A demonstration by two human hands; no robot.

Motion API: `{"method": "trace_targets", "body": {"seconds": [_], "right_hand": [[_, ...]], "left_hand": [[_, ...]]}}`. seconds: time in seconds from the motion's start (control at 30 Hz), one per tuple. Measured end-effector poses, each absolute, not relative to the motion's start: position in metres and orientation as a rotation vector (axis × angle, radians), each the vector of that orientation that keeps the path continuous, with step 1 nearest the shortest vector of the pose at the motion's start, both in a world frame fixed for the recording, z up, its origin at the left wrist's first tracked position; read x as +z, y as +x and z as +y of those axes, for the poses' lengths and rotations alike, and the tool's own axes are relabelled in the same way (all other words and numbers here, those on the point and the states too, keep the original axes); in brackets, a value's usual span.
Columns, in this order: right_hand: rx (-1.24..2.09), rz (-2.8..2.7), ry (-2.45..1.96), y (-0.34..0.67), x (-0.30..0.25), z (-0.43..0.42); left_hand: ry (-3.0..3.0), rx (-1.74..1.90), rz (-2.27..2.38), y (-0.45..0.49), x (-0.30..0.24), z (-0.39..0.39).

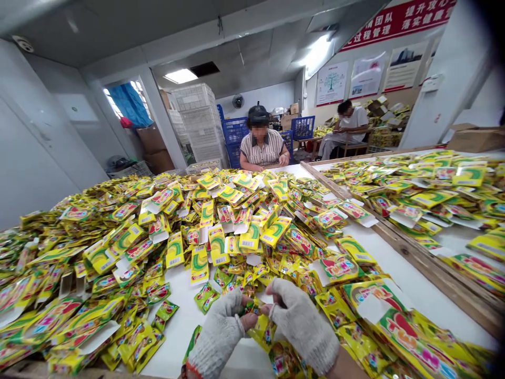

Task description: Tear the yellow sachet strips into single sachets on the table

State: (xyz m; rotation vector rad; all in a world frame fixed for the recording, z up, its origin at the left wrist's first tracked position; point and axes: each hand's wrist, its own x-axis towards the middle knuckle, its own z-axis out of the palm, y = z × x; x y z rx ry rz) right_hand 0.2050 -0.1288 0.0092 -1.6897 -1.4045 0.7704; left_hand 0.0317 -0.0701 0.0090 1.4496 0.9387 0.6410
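Observation:
My left hand (219, 331), in a white knitted fingerless glove, is closed with thumb and fingers pinching a small yellow-green packet (255, 305). From the right, my right hand (303, 323), gloved the same way, meets it with closed fingers at the packet's other side. The fingers partly cover the packet. Below and between the hands lie more yellow packets (282, 358). A few loose green packets (205, 297) rest on the white tabletop (179, 329) beside my left hand. Flat yellow cartons (339, 267), some with flaps open, lie beyond my right hand.
A large heap of yellow cartons and packets (130, 231) spreads across the table. A wooden strip (394, 239) divides it from another heap on the right. Across the table sits a co-worker (260, 142); another person (349, 129) sits farther back. Stacked white crates (199, 123) stand behind.

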Motion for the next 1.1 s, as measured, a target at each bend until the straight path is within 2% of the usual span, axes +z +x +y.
{"method": "trace_targets", "body": {"seconds": [0.13,0.23,0.37,0.5,0.6,0.7,0.83,0.93,1.1], "right_hand": [[1.064,-1.234,-1.59,0.198,0.008,-0.129],[1.243,-1.111,-1.61,0.194,0.003,-0.128],[1.205,-1.133,-1.629,0.193,-0.006,-0.126],[1.152,-1.187,-1.654,0.198,-0.003,-0.127],[1.005,-1.218,-1.707,0.203,0.008,-0.131],[1.012,-1.184,-1.671,0.207,0.014,-0.134],[1.062,-1.015,-1.665,0.209,0.014,-0.132],[1.005,-0.989,-1.683,0.207,0.013,-0.13],[1.008,-1.039,-1.622,0.204,0.014,-0.129]], "left_hand": [[1.481,0.688,0.919,0.042,0.019,-0.065],[1.737,0.773,1.084,0.042,0.03,-0.042],[1.927,0.965,1.487,0.03,0.041,0.017],[1.903,0.937,1.694,0.023,0.042,0.058],[1.975,0.928,1.65,0.022,0.045,0.053],[2.148,0.963,1.584,0.011,0.048,0.025],[2.575,0.575,1.439,-0.008,0.034,-0.019],[2.505,0.252,1.436,-0.015,0.019,-0.038],[2.491,0.202,1.498,-0.013,0.014,-0.048]]}}
